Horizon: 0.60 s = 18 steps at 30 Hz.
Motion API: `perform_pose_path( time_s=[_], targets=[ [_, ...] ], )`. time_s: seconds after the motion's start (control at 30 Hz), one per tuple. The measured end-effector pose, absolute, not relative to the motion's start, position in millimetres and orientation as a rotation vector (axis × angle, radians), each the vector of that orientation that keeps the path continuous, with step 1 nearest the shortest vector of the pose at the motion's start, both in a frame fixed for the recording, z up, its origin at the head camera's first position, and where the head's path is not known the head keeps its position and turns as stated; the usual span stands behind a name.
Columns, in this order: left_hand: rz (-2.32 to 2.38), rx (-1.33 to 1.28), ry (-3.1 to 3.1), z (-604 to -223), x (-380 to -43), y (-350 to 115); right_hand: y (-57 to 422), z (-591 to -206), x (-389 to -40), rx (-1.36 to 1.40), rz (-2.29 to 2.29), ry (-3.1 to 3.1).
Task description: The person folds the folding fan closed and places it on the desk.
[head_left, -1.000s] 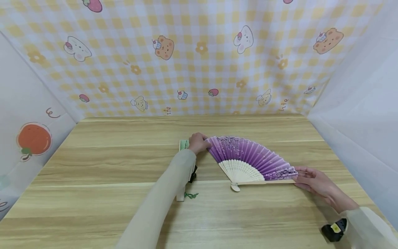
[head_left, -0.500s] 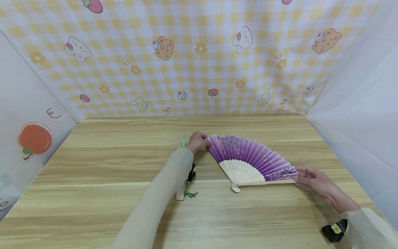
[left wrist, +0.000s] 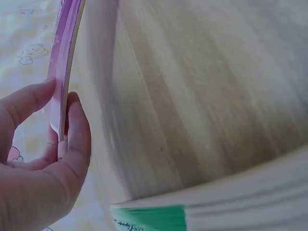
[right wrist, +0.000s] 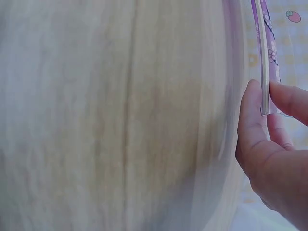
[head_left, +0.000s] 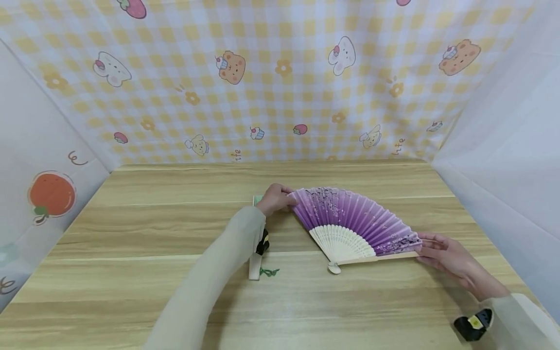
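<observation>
A purple folding fan (head_left: 350, 214) with pale slatted ribs is spread wide, its pivot end toward me. My left hand (head_left: 275, 198) pinches the upper left corner of the fan between thumb and fingers, as the left wrist view shows with the purple edge (left wrist: 62, 72) between them. At the far right end, my right hand (head_left: 452, 260) pinches the other outer rib (right wrist: 264, 62) between thumb and fingers. Under my left forearm lies a second, folded fan (head_left: 255, 267) with a green tassel (head_left: 269, 272); most of it is hidden by the sleeve.
The wooden table (head_left: 153, 218) extends around the fans. A yellow checked cloth (head_left: 280, 87) with cartoon prints hangs behind its far edge. White cloth walls (head_left: 503, 146) stand on both sides.
The spread fan has shifted slightly right and its pivot a little toward me. My left forearm has swung slightly left, while both hands keep hold of the fan.
</observation>
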State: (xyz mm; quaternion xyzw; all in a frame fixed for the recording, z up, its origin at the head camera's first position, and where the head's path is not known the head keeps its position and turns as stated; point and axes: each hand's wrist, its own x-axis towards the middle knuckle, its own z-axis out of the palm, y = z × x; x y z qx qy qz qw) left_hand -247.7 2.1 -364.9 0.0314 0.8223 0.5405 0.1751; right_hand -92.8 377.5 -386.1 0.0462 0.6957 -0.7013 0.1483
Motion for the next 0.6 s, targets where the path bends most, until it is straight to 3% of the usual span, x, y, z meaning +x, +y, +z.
perform_pose_path(
  time_s=[0.6],
  targets=[
    [1.502,0.224,2.379,-358,-231,-16,377,-384,-89,0.097,-2.062,1.995]
  ],
)
